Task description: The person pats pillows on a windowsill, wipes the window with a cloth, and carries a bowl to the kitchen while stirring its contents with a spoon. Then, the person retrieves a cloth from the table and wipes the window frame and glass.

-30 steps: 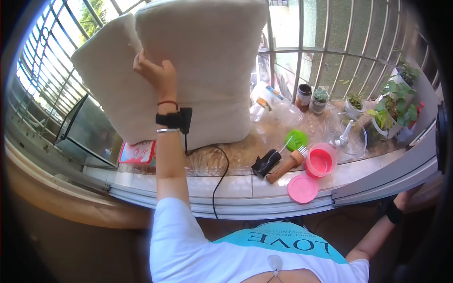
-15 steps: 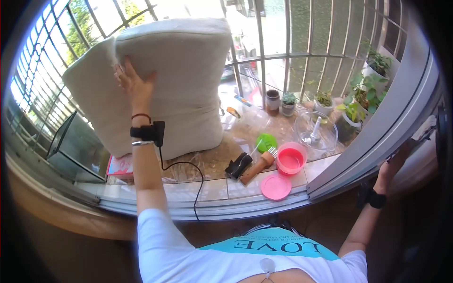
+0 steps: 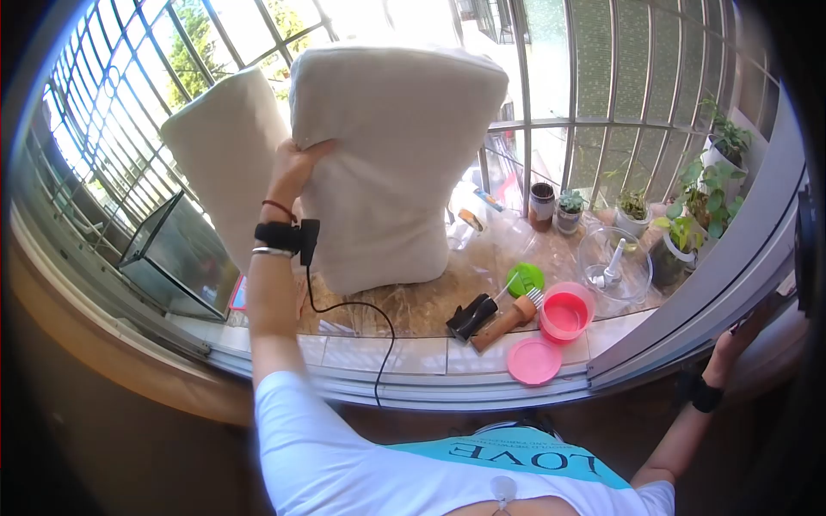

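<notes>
A large off-white cushion (image 3: 387, 172) stands upright on the window ledge, its left edge in the grip of my left hand (image 3: 294, 172). My thumb lies on the cushion's front face; the other fingers are mostly hidden at the edge. Behind and to the left, a second off-white cushion (image 3: 219, 155) leans near the window bars, with a gap between the two. At the far right, my right hand (image 3: 733, 337) is beside the window frame, in shadow. Its fingers are too dark to make out.
Ahead are metal window bars (image 3: 527, 95). The ledge holds a glass tank (image 3: 185, 258), a black clip-like object (image 3: 471, 316), a wooden-handled tool (image 3: 503, 325), a pink tub (image 3: 566, 311), its lid (image 3: 533, 360), a clear bowl (image 3: 637, 271) and several potted plants (image 3: 632, 206).
My left hand has gone from lying spread on the cushion to gripping its edge. The front cushion has come away from the rear one, opening a gap. The view has shifted left.
</notes>
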`<state>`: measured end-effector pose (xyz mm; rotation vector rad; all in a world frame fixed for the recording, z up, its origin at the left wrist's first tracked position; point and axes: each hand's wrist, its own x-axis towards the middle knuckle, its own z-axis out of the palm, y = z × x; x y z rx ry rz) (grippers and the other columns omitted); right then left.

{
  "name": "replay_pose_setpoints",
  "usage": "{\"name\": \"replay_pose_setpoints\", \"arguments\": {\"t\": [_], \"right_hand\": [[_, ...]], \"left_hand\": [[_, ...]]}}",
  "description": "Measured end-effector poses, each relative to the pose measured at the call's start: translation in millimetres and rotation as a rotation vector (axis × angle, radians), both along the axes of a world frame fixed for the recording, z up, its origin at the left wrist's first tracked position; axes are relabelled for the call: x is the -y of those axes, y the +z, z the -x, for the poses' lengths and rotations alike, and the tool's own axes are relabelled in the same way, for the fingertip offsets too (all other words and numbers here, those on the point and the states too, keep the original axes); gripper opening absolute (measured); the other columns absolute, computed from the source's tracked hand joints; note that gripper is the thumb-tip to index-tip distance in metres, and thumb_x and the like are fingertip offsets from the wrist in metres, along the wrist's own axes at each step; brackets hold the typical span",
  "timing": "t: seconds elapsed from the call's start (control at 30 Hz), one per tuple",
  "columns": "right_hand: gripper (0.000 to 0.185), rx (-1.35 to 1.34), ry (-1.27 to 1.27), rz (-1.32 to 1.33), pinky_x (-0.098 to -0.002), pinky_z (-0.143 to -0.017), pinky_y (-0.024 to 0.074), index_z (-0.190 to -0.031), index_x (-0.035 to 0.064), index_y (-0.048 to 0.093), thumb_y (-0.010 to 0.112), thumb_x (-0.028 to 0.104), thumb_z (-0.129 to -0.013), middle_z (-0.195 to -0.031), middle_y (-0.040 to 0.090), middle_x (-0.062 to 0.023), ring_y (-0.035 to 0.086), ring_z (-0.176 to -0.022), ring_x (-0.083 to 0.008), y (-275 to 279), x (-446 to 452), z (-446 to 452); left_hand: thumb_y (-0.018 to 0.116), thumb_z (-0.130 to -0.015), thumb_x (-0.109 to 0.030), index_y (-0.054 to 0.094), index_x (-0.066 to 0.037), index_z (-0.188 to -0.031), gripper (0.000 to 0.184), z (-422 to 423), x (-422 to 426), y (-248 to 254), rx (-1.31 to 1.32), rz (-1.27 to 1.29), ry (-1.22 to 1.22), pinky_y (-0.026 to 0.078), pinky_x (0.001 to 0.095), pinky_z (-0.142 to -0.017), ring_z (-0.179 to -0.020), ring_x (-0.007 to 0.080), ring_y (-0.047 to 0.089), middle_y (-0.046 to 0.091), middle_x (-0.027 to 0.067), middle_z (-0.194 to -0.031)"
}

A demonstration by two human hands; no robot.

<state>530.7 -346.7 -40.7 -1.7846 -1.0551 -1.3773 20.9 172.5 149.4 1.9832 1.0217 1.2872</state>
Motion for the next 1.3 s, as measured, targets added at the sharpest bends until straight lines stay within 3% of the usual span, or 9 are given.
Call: {"name": "replay_pose_setpoints", "arguments": {"t": [0.13,0.27,0.43,0.5,0.6,0.8,1.03,1.1,1.3], "right_hand": [[0.049,-0.09,0.009,-0.014,-0.0456,-0.102,0.0214,-0.13,-0.0023,0.03,0.034,0.03,-0.092,-0.133,0.03,-0.0254,0.03,-0.122,-0.0396,-9,3,-6],[0.046,0.039,-0.019,0.019,-0.0489,-0.098,0.0258,-0.125,-0.0034,0.034,0.036,0.028,-0.092,-0.125,0.037,-0.0272,0.036,-0.116,-0.0427,7,-4,4],[0.03,0.096,-0.139,0.004,-0.0505,-0.09,0.036,-0.111,-0.0043,0.043,0.045,0.015,-0.088,-0.109,0.049,-0.025,0.047,-0.101,-0.0438,10,-10,8],[0.055,0.128,-0.165,0.043,-0.0528,-0.091,0.0317,-0.124,-0.0024,0.035,0.034,0.042,-0.091,-0.12,0.042,-0.0261,0.041,-0.109,-0.046,7,-11,9],[0.053,0.216,-0.225,-0.006,-0.055,-0.095,0.0271,-0.126,-0.0032,0.032,0.034,0.037,-0.091,-0.121,0.04,-0.0274,0.036,-0.113,-0.0476,30,-29,37],[0.054,0.169,-0.163,-0.042,-0.0551,-0.098,0.0228,-0.127,-0.0038,0.03,0.036,0.036,-0.09,-0.125,0.035,-0.0289,0.031,-0.117,-0.0477,32,-28,40],[0.065,0.043,-0.04,-0.003,-0.053,-0.1,0.0189,-0.131,-0.0024,0.024,0.038,0.043,-0.087,-0.133,0.023,-0.0295,0.025,-0.122,-0.0466,3,-17,24],[0.04,0.139,-0.055,-0.109,-0.0498,-0.099,0.0274,-0.128,-0.0003,0.032,0.032,0.023,-0.094,-0.128,0.038,-0.0238,0.038,-0.117,-0.0413,3,-21,24],[0.042,0.149,-0.084,-0.106,-0.0494,-0.098,0.0277,-0.127,-0.0009,0.033,0.033,0.025,-0.094,-0.127,0.038,-0.0245,0.038,-0.116,-0.0413,16,-29,34]], "left_hand": [[0.07,-0.067,-0.014,0.064,0.004,-0.086,0.027,20,59,22,0.235,-0.093,-0.085,0.046,0.0244,-0.05,-0.055,0.0137,0.057,0.062,0.006,-0.071],[0.045,-0.088,-0.023,0.052,0.004,-0.112,0.036,74,103,41,0.363,-0.047,0.094,0.041,0.0262,-0.086,-0.094,0.0162,0.054,0.056,0.0098,-0.103],[0.055,-0.082,-0.033,0.051,0.006,-0.109,0.048,117,173,45,0.751,-0.052,0.234,0.043,0.031,-0.084,-0.092,0.0231,0.056,0.056,0.0138,-0.103],[0.056,-0.081,-0.033,0.052,0.006,-0.108,0.048,119,196,47,0.858,-0.119,0.316,0.044,0.0323,-0.083,-0.091,0.0246,0.057,0.057,0.0143,-0.103],[0.061,-0.077,-0.02,0.053,0.011,-0.103,0.041,95,230,53,0.937,-0.332,0.69,0.047,0.0309,-0.077,-0.085,0.0237,0.057,0.057,0.0169,-0.1],[0.07,-0.067,-0.002,0.054,0.015,-0.089,0.032,14,176,34,1.14,-0.725,0.715,0.051,0.0356,-0.077,-0.082,0.0258,0.057,0.055,0.0226,-0.104],[0.072,-0.064,-0.013,0.052,0.007,-0.069,0.029,-110,82,-20,0.48,-0.682,0.776,0.042,0.0353,-0.06,-0.061,0.0248,0.052,0.056,0.0172,-0.066],[0.069,-0.064,-0.013,0.052,0.006,-0.066,0.025,-143,71,-28,0.38,-0.664,0.681,0.041,0.0376,-0.057,-0.059,0.0306,0.053,0.055,0.0204,-0.066],[0.062,-0.069,-0.015,0.058,-0.003,-0.074,0.013,-201,2,-35,-0.134,-0.613,0.498,0.046,0.04,-0.061,-0.067,0.0361,0.057,0.059,0.0168,-0.067]]}}
